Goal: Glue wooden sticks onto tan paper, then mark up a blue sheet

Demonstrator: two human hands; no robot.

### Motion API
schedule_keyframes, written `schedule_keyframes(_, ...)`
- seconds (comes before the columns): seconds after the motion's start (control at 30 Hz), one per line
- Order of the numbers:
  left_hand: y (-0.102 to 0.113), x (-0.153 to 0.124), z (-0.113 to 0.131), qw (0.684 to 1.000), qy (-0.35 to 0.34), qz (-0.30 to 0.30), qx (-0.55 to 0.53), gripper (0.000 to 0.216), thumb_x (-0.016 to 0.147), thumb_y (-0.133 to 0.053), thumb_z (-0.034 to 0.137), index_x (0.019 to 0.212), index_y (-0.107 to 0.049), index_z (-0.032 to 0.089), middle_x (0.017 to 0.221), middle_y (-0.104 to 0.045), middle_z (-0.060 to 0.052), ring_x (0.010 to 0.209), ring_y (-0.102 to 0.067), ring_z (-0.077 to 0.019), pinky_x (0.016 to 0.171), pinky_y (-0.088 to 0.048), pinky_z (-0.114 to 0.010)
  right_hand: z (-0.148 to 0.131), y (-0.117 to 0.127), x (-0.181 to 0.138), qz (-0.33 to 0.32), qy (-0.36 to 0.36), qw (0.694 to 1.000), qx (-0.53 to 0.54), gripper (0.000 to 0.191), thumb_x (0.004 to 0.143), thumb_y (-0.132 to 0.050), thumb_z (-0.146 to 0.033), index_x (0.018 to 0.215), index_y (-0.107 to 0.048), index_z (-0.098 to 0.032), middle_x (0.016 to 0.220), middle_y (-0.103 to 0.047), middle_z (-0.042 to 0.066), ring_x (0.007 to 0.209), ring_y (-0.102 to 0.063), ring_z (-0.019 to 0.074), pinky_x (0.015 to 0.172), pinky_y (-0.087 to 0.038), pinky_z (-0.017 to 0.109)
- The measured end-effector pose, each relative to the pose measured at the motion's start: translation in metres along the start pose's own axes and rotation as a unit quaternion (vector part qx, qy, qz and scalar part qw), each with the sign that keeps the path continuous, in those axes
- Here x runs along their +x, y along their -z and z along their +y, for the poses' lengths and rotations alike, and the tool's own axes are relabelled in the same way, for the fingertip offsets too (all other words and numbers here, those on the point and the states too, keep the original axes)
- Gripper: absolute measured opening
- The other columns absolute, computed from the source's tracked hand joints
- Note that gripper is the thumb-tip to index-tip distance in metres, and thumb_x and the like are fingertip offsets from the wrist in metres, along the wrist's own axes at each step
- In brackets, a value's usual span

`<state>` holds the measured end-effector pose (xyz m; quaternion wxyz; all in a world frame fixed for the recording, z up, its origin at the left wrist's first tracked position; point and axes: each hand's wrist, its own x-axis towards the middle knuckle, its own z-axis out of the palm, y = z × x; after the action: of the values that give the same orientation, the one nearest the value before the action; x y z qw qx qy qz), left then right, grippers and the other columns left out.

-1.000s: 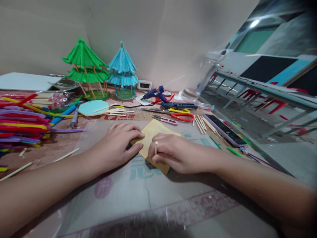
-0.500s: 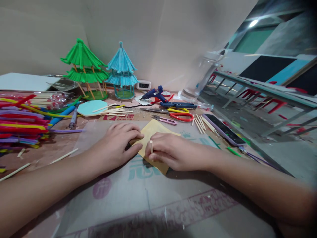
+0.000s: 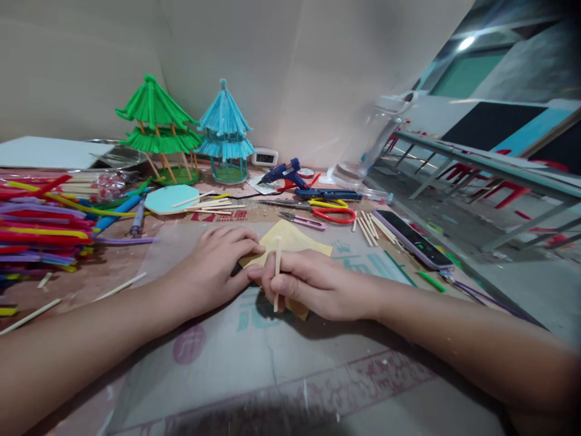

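Note:
A short wooden stick [image 3: 278,266] stands nearly upright between the thumb and fingers of my right hand [image 3: 313,281], which is closed on it. Under that hand lies a yellow square sheet [image 3: 290,236] that looks like sandpaper, set cornerwise on the covered work surface. My left hand [image 3: 222,260] rests at the sheet's left corner, palm down, thumb and index finger apart. Its fingertips touch the sheet or lie just beside it. The sheet's lower part is mostly hidden by my right hand.
Pink thread snips [image 3: 303,221], red-handled scissors [image 3: 333,215] and a blue glue gun [image 3: 284,174] lie beyond the sheet. Green [image 3: 158,130] and blue pagoda models [image 3: 224,133] stand behind. Colourful pipe cleaners [image 3: 45,230] are piled left; a phone [image 3: 411,239] and cut sticks [image 3: 367,227] lie right.
My right hand has tilted and moved slightly nearer, so more of the stick's length shows in its fingers. My left hand stays in place.

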<state>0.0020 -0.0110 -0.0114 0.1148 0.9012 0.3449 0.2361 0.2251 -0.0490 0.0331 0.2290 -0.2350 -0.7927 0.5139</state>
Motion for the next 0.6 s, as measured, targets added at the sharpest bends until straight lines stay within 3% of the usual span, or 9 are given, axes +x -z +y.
schedule_keyframes(0.07,-0.001,0.0,-0.001,1.0,0.001,0.007,0.001,0.022,0.096,-0.053,0.038,0.1,-0.068,0.021,0.121,-0.066,-0.008,0.117,-0.057,-0.0308,0.102,-0.043,-0.053,0.003,-0.001,0.001,-0.026,-0.029,0.996,0.077,0.035,0.105,-0.044,-0.05,0.089,-0.048,-0.02,0.071,-0.057,-0.002,0.064,-0.06,0.0117,0.062,-0.047,0.023)
schedule_keyframes(0.13,-0.001,0.0,-0.001,1.0,0.0,0.002,0.001,0.022,0.097,-0.054,0.038,0.098,-0.068,0.021,0.121,-0.066,-0.008,0.117,-0.057,-0.0305,0.103,-0.043,-0.053,0.005,-0.001,0.002,-0.014,-0.038,0.991,0.125,0.037,0.103,-0.047,-0.054,0.09,-0.049,-0.019,0.072,-0.057,-0.002,0.062,-0.06,0.0105,0.06,-0.047,0.022)
schedule_keyframes(0.23,-0.001,0.0,-0.001,1.0,-0.006,0.004,0.004,0.023,0.096,-0.054,0.038,0.104,-0.069,0.021,0.121,-0.066,-0.008,0.117,-0.057,-0.0306,0.102,-0.043,-0.052,0.005,0.0,0.002,-0.011,-0.04,0.993,0.108,0.04,0.1,-0.052,-0.056,0.089,-0.051,-0.018,0.073,-0.057,-0.002,0.061,-0.057,0.0089,0.063,-0.048,0.023)
schedule_keyframes(0.3,-0.001,0.0,0.0,1.0,-0.009,0.014,0.006,0.024,0.097,-0.054,0.038,0.107,-0.068,0.021,0.119,-0.066,-0.009,0.116,-0.058,-0.0302,0.102,-0.044,-0.052,0.005,0.002,0.002,-0.052,-0.059,0.989,0.125,0.037,0.103,-0.048,-0.054,0.089,-0.05,-0.019,0.064,-0.054,-0.005,0.055,-0.054,0.0092,0.056,-0.045,0.021)
schedule_keyframes(0.37,0.0,0.0,0.0,1.0,-0.009,0.013,0.005,0.023,0.097,-0.055,0.037,0.107,-0.068,0.021,0.118,-0.066,-0.008,0.116,-0.058,-0.0293,0.102,-0.043,-0.051,0.004,0.005,0.003,-0.039,-0.061,0.988,0.133,0.033,0.104,-0.046,-0.049,0.09,-0.05,-0.02,0.059,-0.053,-0.006,0.051,-0.052,0.0096,0.051,-0.041,0.02)
schedule_keyframes(0.5,0.0,0.0,0.002,1.0,-0.004,0.004,0.0,0.019,0.098,-0.056,0.035,0.108,-0.069,0.024,0.118,-0.065,-0.005,0.116,-0.057,-0.0269,0.104,-0.043,-0.047,0.006,0.011,0.005,0.115,-0.018,0.992,-0.042,0.018,0.099,-0.055,-0.03,0.086,-0.058,-0.018,0.069,-0.06,-0.002,0.06,-0.057,0.0106,0.059,-0.045,0.022)
schedule_keyframes(0.6,0.0,0.001,0.003,1.0,0.0,0.005,-0.001,0.02,0.098,-0.055,0.036,0.105,-0.068,0.024,0.115,-0.066,-0.005,0.114,-0.058,-0.0264,0.102,-0.043,-0.046,0.013,0.01,0.009,0.122,0.013,0.974,-0.189,0.013,0.097,-0.055,-0.021,0.087,-0.063,-0.017,0.08,-0.069,0.002,0.071,-0.064,0.0135,0.069,-0.048,0.025)
